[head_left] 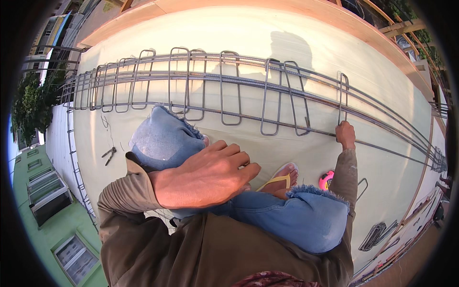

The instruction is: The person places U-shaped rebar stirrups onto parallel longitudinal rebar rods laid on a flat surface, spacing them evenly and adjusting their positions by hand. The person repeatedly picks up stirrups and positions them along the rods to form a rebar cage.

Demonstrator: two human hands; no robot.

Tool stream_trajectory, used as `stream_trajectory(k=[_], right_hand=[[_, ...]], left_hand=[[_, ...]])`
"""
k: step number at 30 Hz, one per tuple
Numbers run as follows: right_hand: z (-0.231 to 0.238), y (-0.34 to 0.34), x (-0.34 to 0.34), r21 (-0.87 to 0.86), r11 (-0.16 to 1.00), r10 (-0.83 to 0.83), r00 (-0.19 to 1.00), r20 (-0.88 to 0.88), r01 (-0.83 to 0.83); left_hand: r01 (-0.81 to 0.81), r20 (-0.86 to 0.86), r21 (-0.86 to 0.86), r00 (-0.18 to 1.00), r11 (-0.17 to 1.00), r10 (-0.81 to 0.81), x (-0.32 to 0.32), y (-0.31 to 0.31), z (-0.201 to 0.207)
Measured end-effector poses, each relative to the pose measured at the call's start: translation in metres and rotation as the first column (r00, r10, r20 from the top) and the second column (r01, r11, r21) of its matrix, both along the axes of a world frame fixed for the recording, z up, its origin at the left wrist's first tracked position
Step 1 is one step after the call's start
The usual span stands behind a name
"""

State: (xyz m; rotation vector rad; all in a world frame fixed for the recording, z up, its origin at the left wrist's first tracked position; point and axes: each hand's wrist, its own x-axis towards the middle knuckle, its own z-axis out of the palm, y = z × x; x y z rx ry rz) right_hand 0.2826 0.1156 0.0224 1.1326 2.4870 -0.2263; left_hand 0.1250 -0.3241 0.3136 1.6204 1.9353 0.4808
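Note:
A long cage of steel rebar (248,79) lies across the pale surface in front of me. Several bent rectangular stirrups (231,95) are spaced along its bars. My right hand (345,135), arm stretched out, is closed on the near end of a stirrup (341,95) toward the cage's right part, right beside the nearest long bar. My left hand (205,174) hangs loosely over my lap between my knees, palm down. Its fingers are bent but slightly apart, and nothing shows in them; the palm is hidden.
Dark-handled pliers (110,154) and thin wire (109,129) lie at left. A pink tape measure (326,180) sits by my right knee; a loose stirrup (363,187) is beyond it. More stirrups (374,236) are piled lower right. Wooden boards (229,4) edge the far side.

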Motion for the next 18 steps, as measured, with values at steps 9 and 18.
stream_trajectory(k=[9, 18], right_hand=[[-0.005, -0.106, -0.073, -0.279, 0.912, 0.097, 0.82, -0.564, -0.301], [-0.077, -0.128, -0.068, -0.7, 0.705, -0.429, 0.714, -0.553, -0.118]], left_hand=[[-0.095, -0.104, 0.204, 0.988, 0.974, 0.118, -0.002, -0.008, -0.003], [-0.07, -0.141, 0.32, 0.983, 0.945, 0.121, 0.006, -0.014, -0.007]])
